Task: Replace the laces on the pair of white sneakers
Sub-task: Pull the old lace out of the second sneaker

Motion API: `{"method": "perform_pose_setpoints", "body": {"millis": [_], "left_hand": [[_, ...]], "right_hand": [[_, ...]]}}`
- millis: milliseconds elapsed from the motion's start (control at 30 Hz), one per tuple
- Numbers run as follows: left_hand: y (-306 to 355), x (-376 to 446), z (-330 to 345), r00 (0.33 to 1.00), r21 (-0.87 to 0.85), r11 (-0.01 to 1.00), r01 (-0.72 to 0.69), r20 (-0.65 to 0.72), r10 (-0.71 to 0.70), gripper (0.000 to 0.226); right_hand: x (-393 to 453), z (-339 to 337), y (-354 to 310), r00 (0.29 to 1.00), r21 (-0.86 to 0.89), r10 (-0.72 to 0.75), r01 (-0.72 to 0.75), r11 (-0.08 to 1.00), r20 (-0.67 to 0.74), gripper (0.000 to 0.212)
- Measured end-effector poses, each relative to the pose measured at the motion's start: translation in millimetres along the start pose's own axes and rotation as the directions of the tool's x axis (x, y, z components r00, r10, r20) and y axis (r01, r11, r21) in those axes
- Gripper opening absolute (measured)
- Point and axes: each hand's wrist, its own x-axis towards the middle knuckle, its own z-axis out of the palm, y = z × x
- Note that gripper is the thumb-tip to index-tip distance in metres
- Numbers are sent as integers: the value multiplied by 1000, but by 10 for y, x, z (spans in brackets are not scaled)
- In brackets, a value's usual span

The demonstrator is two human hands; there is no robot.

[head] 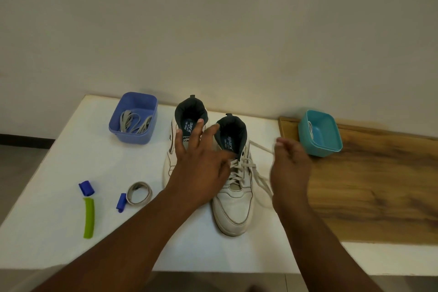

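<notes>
Early stage, by my judgement: right sneaker (pixel 233 194) under and between hands, old white lace (pixel 258 174) partly loosened, upper eyelets freed; left sneaker (pixel 170 156) mostly hidden behind left hand, lacing unclear

Left hand (pixel 201 163) spread, fingers resting on right sneaker tongue

Right hand (pixel 290 166) pinching lace end, pulling outward

Purple tub (pixel 132 135) beyond left hand: grey laces (pixel 135 122), likely replacements

Teal tub (pixel 320 147) just beyond right hand: one white lace (pixel 310 129)
</notes>
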Motion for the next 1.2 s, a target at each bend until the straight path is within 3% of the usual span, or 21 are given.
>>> {"method": "perform_pose_setpoints", "body": {"millis": [100, 200, 333, 500, 667, 867, 967, 1067, 1200], "left_hand": [[-20, -4, -9, 1000, 33, 999, 14, 2, -14, 43], [-84, 13, -42, 998, 26, 998, 60, -4, -60, 31], [-75, 22, -44, 997, -7, 997, 82, 6, -82, 28], [-33, 27, 19, 997, -55, 996, 75, -28, -77, 22], [-9, 55, 38, 979, -225, 960, 170, -69, -190, 8], [31, 37, 6, 981, -121, 974, 194, 45, -189, 29], [46, 39, 41, 985, -60, 984, 166, 54, -162, 28], [67, 69, 90, 979, -177, 965, 192, -35, -201, 16], [56, 84, 94, 918, -408, 876, 258, -177, -354, 14]], "right_hand": [[-126, 55, 121, 916, -317, -136, 266, 910, 378, 11], [-172, 61, 165, 856, -392, -171, 390, 833, 488, 24], [-163, 36, 201, 767, -414, -109, 453, 789, 632, 64], [-171, 45, 221, 753, -446, -163, 533, 719, 638, 50], [-169, 35, 196, 755, -397, -169, 505, 766, 634, 47], [-160, 14, 163, 747, -354, -168, 486, 799, 644, 43], [-153, -1, 169, 732, -375, -165, 512, 773, 661, 48], [-133, -25, 176, 729, -386, -176, 532, 754, 661, 54], [-123, -16, 173, 742, -404, -190, 540, 739, 643, 53]]}}
